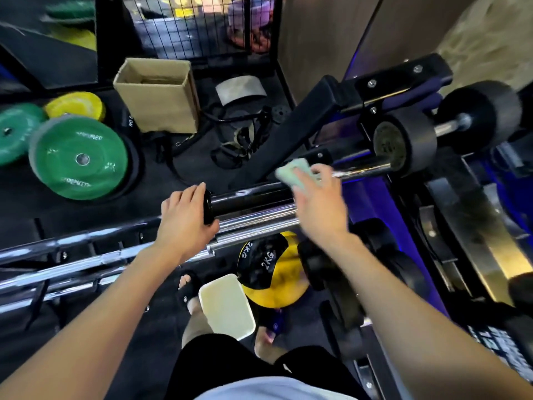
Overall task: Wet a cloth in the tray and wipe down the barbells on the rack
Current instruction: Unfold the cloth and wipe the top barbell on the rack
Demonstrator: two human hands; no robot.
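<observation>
Cloth [294, 174] in right hand [320, 206] on barbell [360, 167]; tray [226, 306] below.

Yellow-and-black weight plate [266, 269], on the floor under the bars: "2KG" is marked twice in white on its black part. Large green weight plate [78, 158], at left: white lettering is printed round its face, too blurred to be read with certainty. Black plate [130, 122] beside the cardboard box: white letters, partly hidden, perhaps "NO". No other text can be read.
</observation>
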